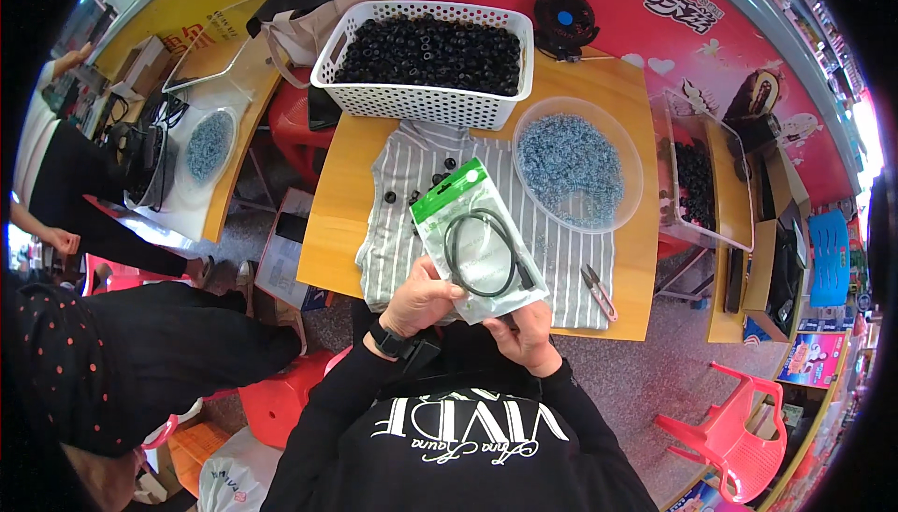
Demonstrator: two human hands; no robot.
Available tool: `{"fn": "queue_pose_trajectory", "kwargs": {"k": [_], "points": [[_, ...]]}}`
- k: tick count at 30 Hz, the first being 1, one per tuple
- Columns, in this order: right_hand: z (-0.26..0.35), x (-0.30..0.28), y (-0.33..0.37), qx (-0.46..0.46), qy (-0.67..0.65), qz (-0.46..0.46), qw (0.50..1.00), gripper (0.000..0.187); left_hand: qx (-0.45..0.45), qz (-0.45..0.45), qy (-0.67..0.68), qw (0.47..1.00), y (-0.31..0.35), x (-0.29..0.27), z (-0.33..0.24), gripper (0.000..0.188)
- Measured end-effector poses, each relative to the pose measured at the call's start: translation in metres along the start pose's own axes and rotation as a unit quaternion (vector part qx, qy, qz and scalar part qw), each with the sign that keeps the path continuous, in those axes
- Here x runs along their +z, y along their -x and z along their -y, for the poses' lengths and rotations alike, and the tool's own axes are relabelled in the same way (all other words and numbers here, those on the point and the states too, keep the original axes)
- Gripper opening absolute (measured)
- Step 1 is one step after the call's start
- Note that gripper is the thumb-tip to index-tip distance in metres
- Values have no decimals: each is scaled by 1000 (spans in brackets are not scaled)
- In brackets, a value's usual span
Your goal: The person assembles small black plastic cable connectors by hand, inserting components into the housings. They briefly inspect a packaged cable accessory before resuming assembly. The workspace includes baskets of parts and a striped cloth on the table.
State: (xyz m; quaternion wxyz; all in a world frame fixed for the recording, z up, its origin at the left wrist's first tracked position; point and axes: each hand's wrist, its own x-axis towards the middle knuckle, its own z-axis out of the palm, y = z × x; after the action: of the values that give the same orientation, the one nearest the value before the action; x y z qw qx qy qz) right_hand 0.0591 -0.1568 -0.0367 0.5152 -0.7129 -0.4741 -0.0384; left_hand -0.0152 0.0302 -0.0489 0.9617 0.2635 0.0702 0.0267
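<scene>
A clear plastic pouch with a green top (432,196) is held up over the table's near edge, a coiled black cable (451,252) showing inside it. My left hand (423,299) pinches the pouch's lower left side, thumb on the front. At its lower right corner, my right hand (527,336) grips the pouch between thumb and fingers. Beneath lies a grey-and-white striped cloth (383,222), with several small black round pieces (390,197) on its left part. Thread snips with pinkish handles (601,297) rest on the cloth to the right.
A white perforated basket (412,102) full of black round pieces stands at the back of the wooden table (327,250). Right of it are a round tub (629,203) of small bluish pieces and a black fan (565,21). Other people stand at left. A red chair (734,437) is lower right.
</scene>
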Motion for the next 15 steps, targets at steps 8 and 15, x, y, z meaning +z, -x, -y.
{"fn": "queue_pose_trajectory", "kwargs": {"k": [8, 15], "points": [[0, 0, -3, -34, -57, -27, 997, 35, 4, 25, -36, 999, 1, -7, 5, 55], [0, 0, 7, 16, -55, 6, 998, 44, -10, 18, -41, 999, 3, -12, 6, 60]]}}
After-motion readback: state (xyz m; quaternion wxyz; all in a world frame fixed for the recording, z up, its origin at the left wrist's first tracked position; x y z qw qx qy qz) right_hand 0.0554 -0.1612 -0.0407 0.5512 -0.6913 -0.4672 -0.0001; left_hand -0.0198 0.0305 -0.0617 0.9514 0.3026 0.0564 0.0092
